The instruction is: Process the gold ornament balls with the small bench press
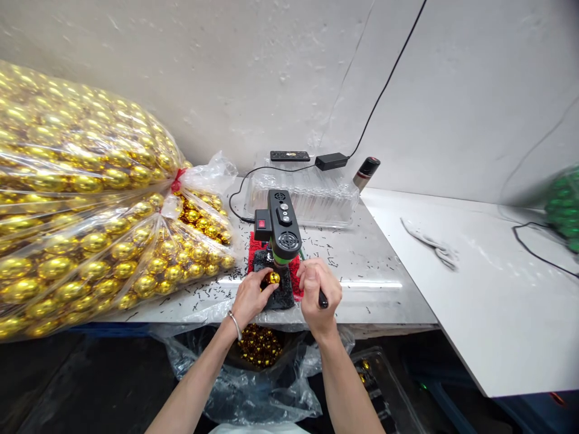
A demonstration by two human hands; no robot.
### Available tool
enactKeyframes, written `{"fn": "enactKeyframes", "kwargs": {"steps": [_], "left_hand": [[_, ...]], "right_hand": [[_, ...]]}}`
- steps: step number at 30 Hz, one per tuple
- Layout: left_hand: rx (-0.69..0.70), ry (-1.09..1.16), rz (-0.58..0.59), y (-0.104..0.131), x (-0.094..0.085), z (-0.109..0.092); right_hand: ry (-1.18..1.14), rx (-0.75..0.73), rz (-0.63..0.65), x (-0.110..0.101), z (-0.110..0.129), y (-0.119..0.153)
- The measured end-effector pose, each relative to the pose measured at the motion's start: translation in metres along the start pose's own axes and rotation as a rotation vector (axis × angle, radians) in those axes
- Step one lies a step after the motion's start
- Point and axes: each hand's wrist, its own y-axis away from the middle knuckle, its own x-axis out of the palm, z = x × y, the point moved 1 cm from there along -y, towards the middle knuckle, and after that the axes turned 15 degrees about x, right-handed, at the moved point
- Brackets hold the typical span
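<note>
Between the thumb and fingers of my left hand [249, 296] is a shiny gold ball ornament [273, 278]. The ball sits at the black base of a small black bench press machine [284, 226], just below its head. My right hand [320, 295] is wrapped round the black-tipped lever handle [322, 299] on the machine's right side. Red matting [296, 278] shows around the base, and small dark scraps lie scattered over the tabletop. What the underside of the machine's head does to the ball is hidden.
Large clear bags of gold balls [90, 181] fill the left. Behind the machine stand a clear plastic tray stack [312, 196], a power adapter [332, 161] and a dark bottle [366, 173]. A white glove [432, 244] lies right. Below the edge hangs an open plastic bag [235, 386] holding gold balls.
</note>
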Motion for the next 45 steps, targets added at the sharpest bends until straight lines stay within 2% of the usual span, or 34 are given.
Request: {"fn": "enactKeyframes", "kwargs": {"steps": [6,12,17,25,29,34,37,40,43,45], "left_hand": [[-0.009,0.001,0.028,-0.002,-0.001,-0.004],[-0.016,0.064,0.007,-0.002,-0.002,-0.007],[-0.002,0.087,-0.033,-0.001,-0.001,-0.006],[0.003,0.046,-0.021,0.001,0.001,-0.002],[0.015,0.035,-0.007,0.000,0.003,-0.002],[0.014,0.050,-0.063,0.000,0.001,-0.003],[-0.047,0.131,-0.111,0.015,-0.002,-0.005],[-0.184,0.342,-0.037,0.051,0.003,0.000],[-0.426,0.613,0.130,0.096,0.022,0.016],[-0.611,0.743,0.133,0.121,0.036,0.028]], "right_hand": [[0.019,0.006,0.039,-0.002,-0.006,0.011],[0.021,-0.047,0.035,0.005,-0.031,0.034],[0.016,-0.120,-0.009,0.013,-0.049,0.043],[-0.037,-0.103,-0.035,0.021,-0.069,0.054],[0.020,-0.164,-0.008,0.021,-0.065,0.053],[-0.042,-0.030,-0.074,0.011,-0.030,0.028],[-0.023,0.092,-0.058,0.005,-0.007,0.010],[-0.045,0.095,-0.045,0.004,0.002,0.002],[-0.065,0.044,-0.072,0.007,0.000,0.006],[-0.071,0.029,-0.082,0.009,-0.003,0.009]]}}
